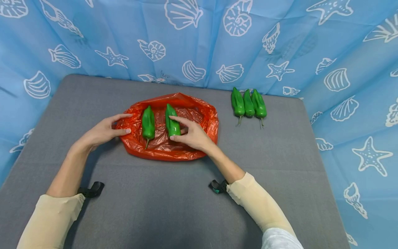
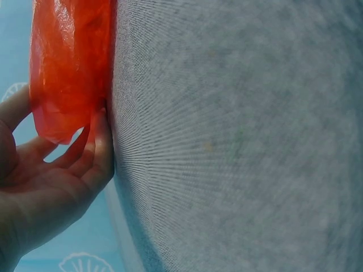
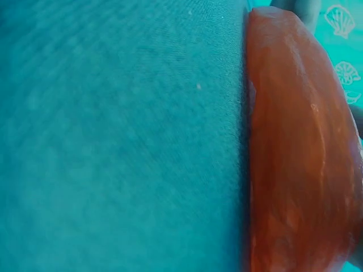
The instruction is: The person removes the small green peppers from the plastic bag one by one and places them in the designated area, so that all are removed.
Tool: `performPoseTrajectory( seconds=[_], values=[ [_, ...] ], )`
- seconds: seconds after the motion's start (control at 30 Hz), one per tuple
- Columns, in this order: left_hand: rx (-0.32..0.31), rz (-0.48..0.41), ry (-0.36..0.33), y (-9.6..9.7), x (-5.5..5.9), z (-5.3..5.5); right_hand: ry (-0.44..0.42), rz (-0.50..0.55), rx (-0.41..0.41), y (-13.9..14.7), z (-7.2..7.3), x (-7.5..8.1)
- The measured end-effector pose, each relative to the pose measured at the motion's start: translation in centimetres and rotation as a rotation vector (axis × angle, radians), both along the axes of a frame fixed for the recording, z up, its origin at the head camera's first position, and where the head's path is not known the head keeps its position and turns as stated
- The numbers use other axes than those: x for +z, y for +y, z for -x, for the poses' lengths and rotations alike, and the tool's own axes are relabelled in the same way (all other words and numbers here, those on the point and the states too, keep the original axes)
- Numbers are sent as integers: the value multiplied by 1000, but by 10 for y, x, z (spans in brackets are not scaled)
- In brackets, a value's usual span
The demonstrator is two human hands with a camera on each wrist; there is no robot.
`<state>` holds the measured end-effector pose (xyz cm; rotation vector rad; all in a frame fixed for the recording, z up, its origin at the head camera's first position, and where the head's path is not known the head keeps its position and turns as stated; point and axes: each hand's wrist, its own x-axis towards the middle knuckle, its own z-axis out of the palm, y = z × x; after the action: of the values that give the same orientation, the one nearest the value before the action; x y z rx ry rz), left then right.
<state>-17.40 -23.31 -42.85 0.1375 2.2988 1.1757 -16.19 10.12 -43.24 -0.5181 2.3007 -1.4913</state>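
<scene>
Green pepper (image 1: 172, 121) inside red bag (image 1: 149, 154), right of second pepper (image 1: 148, 124), right hand (image 1: 193, 135) pinching it, left hand (image 1: 104, 130) gripping bag's left end; probably light, firm, slick, best held mid-body.

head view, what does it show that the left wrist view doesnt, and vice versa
Only the head view shows the right hand gripping a green pepper, a second pepper in the red bag, and three more peppers to the bag's right. Only the left wrist view shows the lower fingers of the left hand close to the gray tabletop, and the bag from the side. Both show the left hand at the bag, the tabletop and the blue shell-patterned cloth.
</scene>
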Motion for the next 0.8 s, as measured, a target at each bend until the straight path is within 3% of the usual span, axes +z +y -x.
performPoseTrajectory(
  seconds=[0.47, 0.8],
  values=[
    [3, 7, 18, 0, 4, -3, -27, 55, -23, 14, -8, 9],
    [6, 3, 15, 0, 4, -3, 0, 87, -47, 27, -13, 15]
  ],
)
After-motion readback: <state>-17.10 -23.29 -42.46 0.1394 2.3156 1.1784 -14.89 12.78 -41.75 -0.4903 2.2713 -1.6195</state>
